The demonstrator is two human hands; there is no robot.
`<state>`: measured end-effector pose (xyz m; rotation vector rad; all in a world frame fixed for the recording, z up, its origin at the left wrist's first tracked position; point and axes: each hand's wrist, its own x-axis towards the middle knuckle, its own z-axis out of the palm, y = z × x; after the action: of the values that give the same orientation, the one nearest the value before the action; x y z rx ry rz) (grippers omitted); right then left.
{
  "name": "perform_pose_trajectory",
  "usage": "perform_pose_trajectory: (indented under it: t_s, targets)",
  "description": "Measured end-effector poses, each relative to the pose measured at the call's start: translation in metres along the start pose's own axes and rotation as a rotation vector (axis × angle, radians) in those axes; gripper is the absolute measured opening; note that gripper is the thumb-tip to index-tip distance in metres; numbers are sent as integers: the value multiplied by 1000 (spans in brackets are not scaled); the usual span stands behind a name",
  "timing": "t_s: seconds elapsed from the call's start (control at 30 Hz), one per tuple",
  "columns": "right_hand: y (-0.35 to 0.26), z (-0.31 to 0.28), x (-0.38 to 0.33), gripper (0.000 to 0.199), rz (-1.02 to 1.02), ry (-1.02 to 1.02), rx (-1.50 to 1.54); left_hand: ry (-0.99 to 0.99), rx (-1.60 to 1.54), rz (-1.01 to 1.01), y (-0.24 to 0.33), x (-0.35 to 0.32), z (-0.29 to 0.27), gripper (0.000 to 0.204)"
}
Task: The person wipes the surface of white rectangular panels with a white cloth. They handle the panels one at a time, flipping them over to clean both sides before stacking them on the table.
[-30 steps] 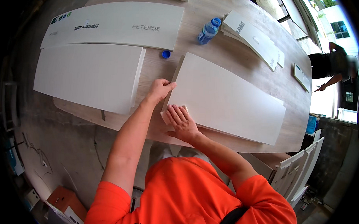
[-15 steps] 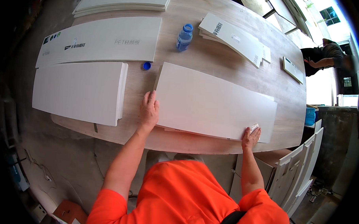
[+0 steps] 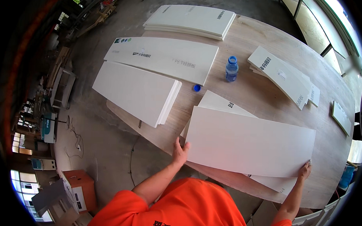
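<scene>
Two hands, left hand (image 3: 180, 149), right hand (image 3: 305, 171), gripping white panel (image 3: 249, 143)

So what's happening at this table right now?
A person in an orange shirt holds a long white panel by its two near corners, left hand at one end and right hand at the other. The panel lies over another white board on the wooden table. Further off are a stack of white panels, a printed panel, a blue bottle and its cap.
</scene>
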<state>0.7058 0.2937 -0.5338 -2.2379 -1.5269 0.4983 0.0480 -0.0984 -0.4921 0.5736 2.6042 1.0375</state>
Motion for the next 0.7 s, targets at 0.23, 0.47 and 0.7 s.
perform_pose_trajectory:
  t_s: [0.23,0.47,0.7]
  targets:
    - [26,-12,-28,71,140,8,-7,-200,74,-229,14,18,-9,61]
    - [-19,-58,-60,68,30,-340,389,-92,211,-123,70,29,-114,62]
    - [-158,7,-213,49,93,-364,463,190,-660,-433,-53,118,-246,30]
